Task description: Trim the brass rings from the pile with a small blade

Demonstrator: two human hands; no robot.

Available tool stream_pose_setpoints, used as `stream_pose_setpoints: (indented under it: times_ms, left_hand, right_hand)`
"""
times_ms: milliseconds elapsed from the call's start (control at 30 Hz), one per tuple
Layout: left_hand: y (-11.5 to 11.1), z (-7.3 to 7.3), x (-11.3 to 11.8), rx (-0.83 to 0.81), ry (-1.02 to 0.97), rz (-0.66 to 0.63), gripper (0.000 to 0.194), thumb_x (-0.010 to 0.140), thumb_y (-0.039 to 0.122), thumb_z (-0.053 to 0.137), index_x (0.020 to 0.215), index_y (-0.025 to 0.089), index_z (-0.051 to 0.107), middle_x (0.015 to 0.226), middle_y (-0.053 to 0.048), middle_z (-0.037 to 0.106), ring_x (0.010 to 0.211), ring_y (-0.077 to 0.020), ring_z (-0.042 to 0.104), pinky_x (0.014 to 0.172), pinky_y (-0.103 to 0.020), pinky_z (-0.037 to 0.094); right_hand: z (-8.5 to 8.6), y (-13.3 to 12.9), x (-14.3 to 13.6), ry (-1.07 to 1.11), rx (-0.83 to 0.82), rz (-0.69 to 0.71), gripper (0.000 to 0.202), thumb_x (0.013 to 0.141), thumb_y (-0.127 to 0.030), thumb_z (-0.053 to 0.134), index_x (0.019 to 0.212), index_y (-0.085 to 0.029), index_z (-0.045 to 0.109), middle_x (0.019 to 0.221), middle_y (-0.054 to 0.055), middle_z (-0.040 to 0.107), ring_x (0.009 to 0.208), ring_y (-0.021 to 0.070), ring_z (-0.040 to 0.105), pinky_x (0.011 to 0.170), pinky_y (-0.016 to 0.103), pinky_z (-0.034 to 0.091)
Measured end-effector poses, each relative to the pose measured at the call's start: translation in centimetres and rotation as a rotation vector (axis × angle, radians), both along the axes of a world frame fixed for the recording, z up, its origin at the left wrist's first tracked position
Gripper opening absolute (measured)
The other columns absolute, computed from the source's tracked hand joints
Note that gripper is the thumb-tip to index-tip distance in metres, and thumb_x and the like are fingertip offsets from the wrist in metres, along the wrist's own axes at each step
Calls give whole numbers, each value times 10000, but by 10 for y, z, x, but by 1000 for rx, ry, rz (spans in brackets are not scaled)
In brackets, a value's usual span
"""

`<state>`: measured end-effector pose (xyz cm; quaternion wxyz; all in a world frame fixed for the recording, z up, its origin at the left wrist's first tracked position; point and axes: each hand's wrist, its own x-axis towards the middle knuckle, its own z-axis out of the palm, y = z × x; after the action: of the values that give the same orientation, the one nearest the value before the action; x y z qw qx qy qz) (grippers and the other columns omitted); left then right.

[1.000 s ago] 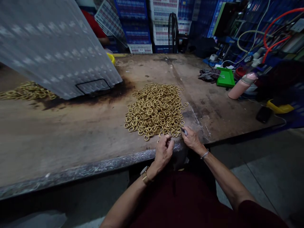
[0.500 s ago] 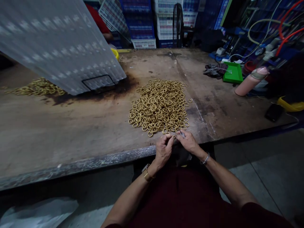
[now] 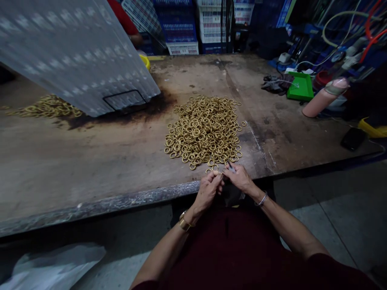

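Note:
A large heap of gold-coloured metal rings (image 3: 205, 129) lies on the worn wooden table (image 3: 127, 161). Just in front of it, at the table's near edge, my left hand (image 3: 209, 190) is closed in a pinch. A gold-coloured ring (image 3: 221, 174) is between its fingertips, mostly covered by the fingers. My right hand (image 3: 240, 178) is closed around a small slim tool (image 3: 230, 166) with a greyish body and a dark tip pointing up and away; its exact kind is unclear. Both hands' fingertips meet at the ring. A few loose rings (image 3: 211, 162) lie right beyond my fingers.
A tall translucent ribbed panel (image 3: 90, 60) leans over the left side, with more rings (image 3: 48, 108) beside it. To the right are a green tray (image 3: 300, 86), a pink bottle (image 3: 325, 98) and a black phone (image 3: 353, 139). Crates (image 3: 178, 28) and a person's red sleeve (image 3: 122, 18) are behind.
The view has shifted slightly. My hands stay together at the table edge, the left fingers a little more spread below the pinch; the tool's dark tip now shows more clearly.

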<state>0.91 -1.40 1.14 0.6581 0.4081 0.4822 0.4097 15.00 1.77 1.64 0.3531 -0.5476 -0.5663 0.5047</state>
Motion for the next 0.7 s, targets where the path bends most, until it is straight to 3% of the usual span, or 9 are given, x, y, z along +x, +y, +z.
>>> stream_pose_setpoints:
  times_ms: [200, 300, 467, 700]
  left_hand:
    - [-5, -1, 0, -48, -165, 23, 361, 724, 506, 628, 779, 169, 512, 642, 38, 536, 484, -52, 456, 475, -181, 372]
    - [-7, -2, 0, -27, -178, 49, 359, 728, 508, 627, 791, 175, 509, 660, 31, 553, 508, -61, 481, 498, -190, 396]
    - [-8, 0, -2, 91, -70, 74, 354, 748, 515, 605, 786, 173, 522, 668, 29, 529, 536, -66, 474, 529, -196, 411]
    - [-8, 4, -5, 217, 74, 109, 354, 772, 520, 572, 754, 171, 518, 616, 37, 479, 556, -86, 444, 551, -213, 387]
  right_hand:
    - [-3, -1, 1, -24, 29, 0, 192, 750, -360, 507, 664, -189, 526, 547, -47, 487, 502, 88, 396, 501, 205, 337]
    - [-9, -5, 4, -186, 142, -16, 160, 773, -311, 479, 687, -194, 547, 560, -32, 515, 513, 100, 424, 519, 208, 342]
    - [-11, -16, 6, -459, 397, 246, 119, 750, -185, 473, 767, -199, 590, 671, 7, 599, 602, 125, 510, 601, 217, 360]
    - [-12, -18, 5, -565, 512, 283, 168, 717, -118, 455, 805, -183, 583, 702, 22, 619, 634, 134, 527, 592, 220, 337]
